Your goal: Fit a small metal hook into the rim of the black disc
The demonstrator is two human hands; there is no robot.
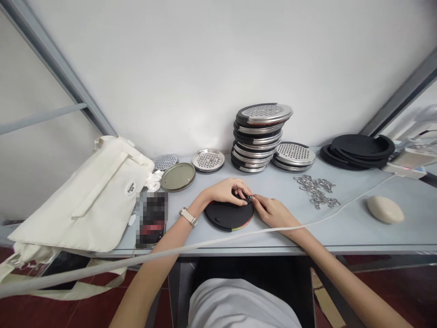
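Note:
A black round disc (pixel 227 215) with a coloured edge lies flat on the grey table (pixel 341 228) in front of me. My left hand (pixel 227 190) rests on its far edge, fingers curled and pressed on the rim. My right hand (pixel 271 210) pinches a small metal piece (pixel 251 198) at the disc's right rim, fingertips meeting the left hand's. A pile of metal hooks (pixel 316 189) lies to the right of my hands.
A tall stack of perforated metal discs (pixel 260 136) and a lower one (pixel 293 156) stand at the back. Black rings (pixel 358 149) lie far right, near a beige oval object (pixel 385 209). Loose lids (pixel 193 168), a cream bag (pixel 92 196), a phone (pixel 151 217) and a white cable (pixel 211 243) lie left and front.

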